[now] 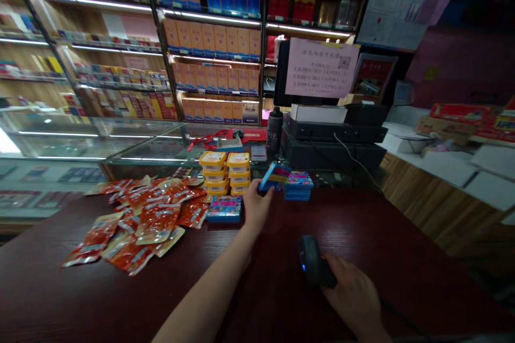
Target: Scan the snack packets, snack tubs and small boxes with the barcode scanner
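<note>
My left hand (256,204) grips a small blue packet (274,176), held tilted above the counter. Just right of it is a stack of blue-and-pink packets (298,186), and more of the same packets (224,210) lie to its left. My right hand (351,288) is wrapped round the handle of a black barcode scanner (310,260), which shows a blue light and points away from me. Behind the left-hand packets stand stacked yellow tubs (217,171). Orange-red snack pouches (156,220) lie in a loose heap further left.
A dark wooden counter (257,300) spans the front. Behind it are a black bottle (274,131), a monitor with a pink notice (319,68) and a black cash drawer (333,147). A glass display case (148,144) and lit shelves stand beyond. The scanner's cord (402,321) trails right.
</note>
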The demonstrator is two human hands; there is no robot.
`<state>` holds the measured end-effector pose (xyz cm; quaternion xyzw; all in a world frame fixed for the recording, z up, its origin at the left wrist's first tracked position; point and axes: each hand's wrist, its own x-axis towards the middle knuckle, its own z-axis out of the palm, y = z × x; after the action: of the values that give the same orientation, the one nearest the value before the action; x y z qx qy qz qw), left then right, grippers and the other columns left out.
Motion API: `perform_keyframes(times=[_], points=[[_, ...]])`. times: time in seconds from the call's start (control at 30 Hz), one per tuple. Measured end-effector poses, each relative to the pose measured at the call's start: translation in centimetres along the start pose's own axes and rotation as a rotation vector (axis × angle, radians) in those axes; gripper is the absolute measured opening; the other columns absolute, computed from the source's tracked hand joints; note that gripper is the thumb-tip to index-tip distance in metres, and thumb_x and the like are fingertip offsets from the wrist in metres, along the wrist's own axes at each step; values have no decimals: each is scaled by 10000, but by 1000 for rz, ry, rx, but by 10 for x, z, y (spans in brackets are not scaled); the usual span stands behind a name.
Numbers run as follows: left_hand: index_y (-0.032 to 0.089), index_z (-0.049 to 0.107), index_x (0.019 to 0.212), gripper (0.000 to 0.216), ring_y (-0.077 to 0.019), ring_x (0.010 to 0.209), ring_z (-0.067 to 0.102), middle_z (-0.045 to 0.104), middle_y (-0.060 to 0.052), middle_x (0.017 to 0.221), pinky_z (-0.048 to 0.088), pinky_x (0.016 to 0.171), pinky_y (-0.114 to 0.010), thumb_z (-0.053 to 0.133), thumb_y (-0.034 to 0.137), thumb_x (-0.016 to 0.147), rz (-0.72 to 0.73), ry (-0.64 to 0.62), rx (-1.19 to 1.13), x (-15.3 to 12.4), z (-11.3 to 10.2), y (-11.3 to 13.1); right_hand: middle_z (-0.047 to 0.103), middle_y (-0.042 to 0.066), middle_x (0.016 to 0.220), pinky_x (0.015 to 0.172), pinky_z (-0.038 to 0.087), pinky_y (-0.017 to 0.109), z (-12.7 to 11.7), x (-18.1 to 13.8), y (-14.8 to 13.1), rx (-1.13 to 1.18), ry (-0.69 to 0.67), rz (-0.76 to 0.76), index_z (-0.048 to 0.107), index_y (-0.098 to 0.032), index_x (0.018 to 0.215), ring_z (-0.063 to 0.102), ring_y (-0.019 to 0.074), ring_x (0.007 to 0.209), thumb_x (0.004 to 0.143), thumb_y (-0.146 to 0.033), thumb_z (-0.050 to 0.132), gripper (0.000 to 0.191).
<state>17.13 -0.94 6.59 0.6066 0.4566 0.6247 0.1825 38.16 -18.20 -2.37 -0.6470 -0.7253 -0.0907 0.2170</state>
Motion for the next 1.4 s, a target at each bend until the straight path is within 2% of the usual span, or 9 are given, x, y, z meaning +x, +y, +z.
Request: perform_keyframes(times=[0.2,0.4,0.47,0.57,0.67,0.8,1.1,1.3,1.4], points=[[224,649,990,207,-225,945,508,599,-78,919,396,839,-348,541,177,820,506,-430,500,38,39,18,714,21,992,742,475,296,-8,3,-4,-6,-27,40,594,-234,1107,669,195,861,754,-167,544,363],[248,689,866,129,-238,996,476,599,-90,928,360,873,-374,570,211,837,558,-565,586,31,73,10,715,25,997,754,468,286,-8,3,-6,2,-11,33,575,-240,1123,668,185,861,777,-177,535,354],[269,687,944,165,-245,1039,468,595,-78,1015,360,902,-380,658,252,782,523,-538,540,25,73,1,717,28,985,755,466,282,-6,3,-5,-11,-14,41,571,-242,1128,668,187,855,769,-175,545,366],[250,661,1043,350,-258,1056,478,557,-87,1120,390,903,-389,739,305,707,364,-350,452,21,67,-14,713,27,988,781,458,282,-6,4,-5,-3,-43,48,574,-237,1130,664,184,860,777,-177,546,360],[184,672,951,245,-214,915,541,566,-77,969,445,821,-343,718,265,724,163,-215,322,20,63,-24,709,22,992,785,454,283,-9,5,-5,26,-72,50,584,-231,1124,662,181,867,789,-188,544,341],[171,664,808,56,-164,789,551,548,-34,813,462,736,-289,658,173,752,131,-248,207,22,69,-28,708,19,985,768,456,296,-10,5,-4,9,-70,67,587,-232,1130,662,192,863,768,-190,559,365],[162,639,743,22,-161,765,534,536,-40,819,438,716,-277,638,162,764,111,-271,323,29,80,-19,707,29,974,760,452,281,-7,5,-1,36,-46,52,576,-243,1139,656,190,846,772,-200,560,370],[178,656,953,179,-196,877,544,576,-69,938,437,796,-320,603,151,784,166,-314,371,19,64,-14,705,35,984,770,453,295,-8,4,-4,24,-45,55,572,-228,1135,654,195,866,756,-179,543,383],[201,666,926,162,-202,916,533,586,-65,953,430,830,-333,570,154,804,212,-331,421,2,43,-9,703,38,983,772,455,305,-8,2,-4,4,-29,42,562,-230,1141,652,201,870,778,-191,532,367]])
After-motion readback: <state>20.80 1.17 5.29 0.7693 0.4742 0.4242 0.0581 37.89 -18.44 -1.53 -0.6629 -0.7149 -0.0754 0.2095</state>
